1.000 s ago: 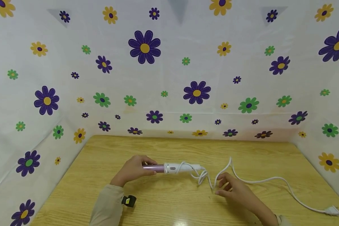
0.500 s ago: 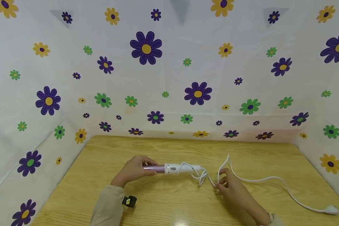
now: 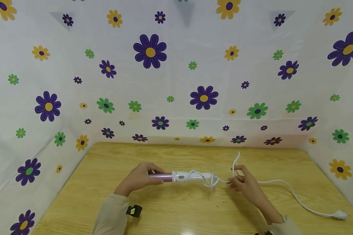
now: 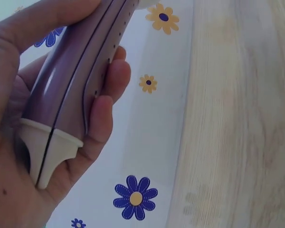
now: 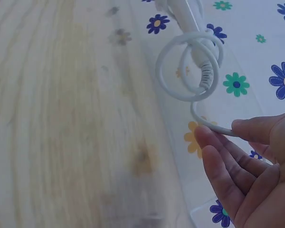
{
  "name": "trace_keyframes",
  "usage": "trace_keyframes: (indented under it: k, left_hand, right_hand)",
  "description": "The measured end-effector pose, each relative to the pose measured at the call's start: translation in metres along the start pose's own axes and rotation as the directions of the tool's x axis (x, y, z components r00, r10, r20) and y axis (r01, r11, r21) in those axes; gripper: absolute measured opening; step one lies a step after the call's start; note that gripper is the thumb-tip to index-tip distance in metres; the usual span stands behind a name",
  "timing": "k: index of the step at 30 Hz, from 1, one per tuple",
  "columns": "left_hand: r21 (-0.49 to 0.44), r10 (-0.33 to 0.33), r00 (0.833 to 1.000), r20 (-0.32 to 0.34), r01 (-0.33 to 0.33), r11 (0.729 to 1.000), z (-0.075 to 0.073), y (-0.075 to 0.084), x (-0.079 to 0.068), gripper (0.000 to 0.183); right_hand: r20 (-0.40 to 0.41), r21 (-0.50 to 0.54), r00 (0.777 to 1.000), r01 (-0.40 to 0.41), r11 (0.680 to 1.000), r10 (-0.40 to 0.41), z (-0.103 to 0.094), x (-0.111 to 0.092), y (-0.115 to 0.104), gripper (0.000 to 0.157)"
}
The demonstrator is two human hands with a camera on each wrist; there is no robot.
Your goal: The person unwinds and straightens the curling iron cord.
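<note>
My left hand [image 3: 139, 178] grips a hair straightener by its purple barrel [image 3: 163, 177], held level above the table. Seen from the left wrist, the barrel [image 4: 71, 80] is split lengthwise and ends in a white tip [image 4: 42, 142] against the palm. Its white handle [image 3: 191, 176] points right and has a small grey switch. White cord [image 5: 159, 71] loops round the handle's end. My right hand [image 3: 247, 186], to the right of that end, pinches the cord between thumb and fingertip, plain in the right wrist view. Another stretch of cord stands up behind its fingers.
The cord [image 3: 277, 181] runs right across the wooden table [image 3: 179, 209] to a white plug [image 3: 339, 214] near the right edge. Flower-print cloth [image 3: 176, 71] walls the back and both sides. A black wrist device [image 3: 134, 210] sits by the left sleeve.
My right hand has closed on the cord and moved up and slightly right. The cord at the handle's end is drawn rightward, and the plug has shifted slightly left. The left hand stays put.
</note>
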State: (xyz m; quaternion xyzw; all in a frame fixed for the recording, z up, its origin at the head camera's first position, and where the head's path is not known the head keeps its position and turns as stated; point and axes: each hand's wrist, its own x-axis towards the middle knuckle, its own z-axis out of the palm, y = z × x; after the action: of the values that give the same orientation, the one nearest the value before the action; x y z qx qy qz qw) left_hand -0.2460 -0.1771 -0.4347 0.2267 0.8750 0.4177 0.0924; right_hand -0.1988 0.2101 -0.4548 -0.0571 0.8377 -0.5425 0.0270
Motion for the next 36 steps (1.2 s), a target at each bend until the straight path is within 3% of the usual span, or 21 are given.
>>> trace_keyframes:
  k: [5, 13, 19, 29, 36]
  left_hand:
    - [0.014, 0.018, 1.000, 0.022, -0.019, 1.000, 0.004, 0.001, 0.000, 0.033]
    - [0.044, -0.008, 1.000, -0.013, 0.008, 0.999, 0.002, 0.000, 0.000, 0.033]
    - [0.058, -0.013, 1.000, -0.021, 0.015, 0.998, 0.002, -0.002, 0.000, 0.034]
    - [0.057, -0.062, 0.994, -0.088, 0.067, 0.996, -0.004, -0.005, -0.002, 0.034]
    - [0.011, -0.078, 0.994, -0.077, 0.079, 0.997, -0.007, -0.005, -0.003, 0.035]
  right_hand:
    - [-0.015, 0.083, 0.999, 0.047, 0.995, -0.046, 0.005, 0.003, -0.007, 0.039]
    - [-0.037, 0.181, 0.993, 0.115, 0.977, -0.110, 0.002, -0.005, -0.017, 0.034]
    - [-0.004, 0.226, 0.990, 0.138, 0.964, -0.140, -0.006, -0.013, -0.022, 0.031]
    - [0.070, 0.239, 0.978, 0.174, 0.955, -0.196, -0.037, -0.024, -0.006, 0.033]
    - [0.054, 0.210, 0.986, 0.142, 0.967, -0.157, -0.068, -0.029, 0.013, 0.033]
